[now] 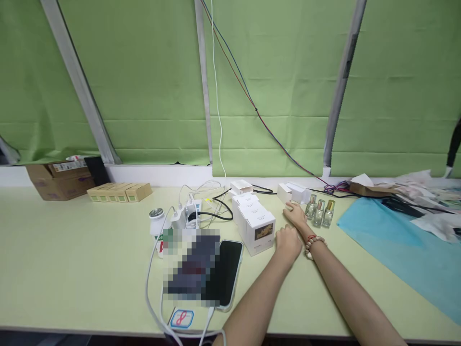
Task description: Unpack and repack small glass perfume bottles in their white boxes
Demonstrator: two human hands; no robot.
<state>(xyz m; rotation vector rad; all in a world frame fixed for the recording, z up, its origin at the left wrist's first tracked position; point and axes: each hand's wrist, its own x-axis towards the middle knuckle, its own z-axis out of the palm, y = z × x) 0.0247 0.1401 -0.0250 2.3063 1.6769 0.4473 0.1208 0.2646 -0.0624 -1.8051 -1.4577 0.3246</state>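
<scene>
My left hand (289, 241) rests on the table with its fingers curled into a fist, just right of a row of white boxes (258, 222). What is inside the fist, if anything, is hidden. The nearest box carries a dark picture label. Beyond it lies my right hand (296, 215), a beaded bracelet (312, 245) round its wrist and its fingers stretched out to the left. Nothing shows in those fingers. Just behind them is a white box (284, 192), apparently opened. Right of that hand stand small glass bottles (318, 214) with metallic caps.
Phones (226, 269), charging cables and a power strip (192, 206) lie left of my arms, with a white jar (157, 223). Farther left are yellowish boxes (118, 192) and a cardboard carton (59, 180). Blue sheeting (396, 250) covers the right side, with wrappings behind.
</scene>
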